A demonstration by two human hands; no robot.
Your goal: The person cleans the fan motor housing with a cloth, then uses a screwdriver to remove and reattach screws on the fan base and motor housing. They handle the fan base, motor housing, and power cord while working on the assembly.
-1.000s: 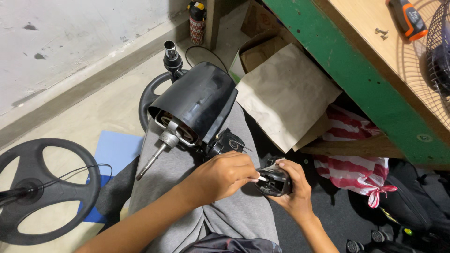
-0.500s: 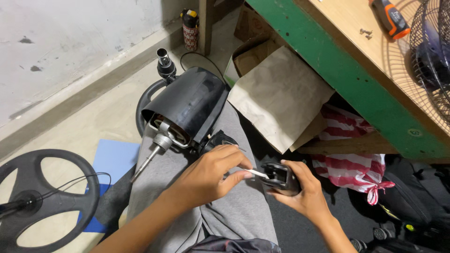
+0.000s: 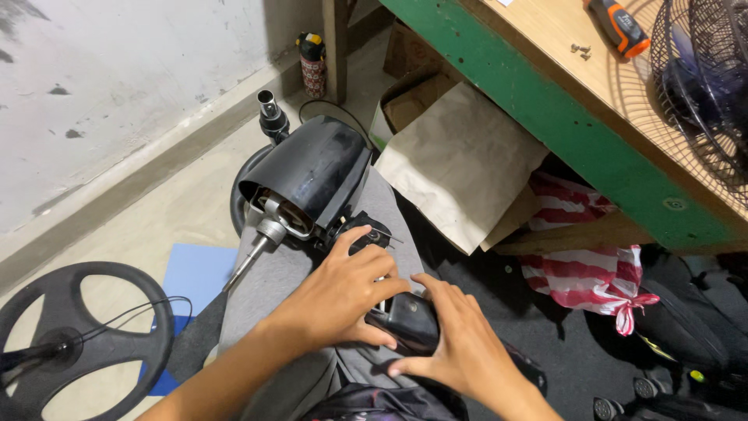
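My left hand (image 3: 343, 296) lies across my lap, palm down, fingers curled over the near end of a small black box (image 3: 407, 321), thumb tucked along its lower edge. My right hand (image 3: 460, 343) comes in from the other side, fingers spread flat and pressed against the box, so both hands clasp it between them. The box rests on my grey trouser leg (image 3: 273, 288), just below the fan motor (image 3: 312, 183).

The fan motor, with its glossy black housing, sits further up my leg, its metal shaft (image 3: 251, 261) pointing down to the left. Left of the motor, on the floor, lie a blue sheet (image 3: 195, 273) and a round black fan base (image 3: 78, 335) with a thin wire across it. Right of the motor, a brown paper bag (image 3: 460, 164) leans against the green edge of the counter (image 3: 545, 101), with a red and white striped bag (image 3: 592, 257) beneath it. On the counter top rest an orange-handled screwdriver (image 3: 619, 25) and a wire fan guard (image 3: 701, 86). Beyond the motor, a small spray can (image 3: 313, 64) stands by the wall
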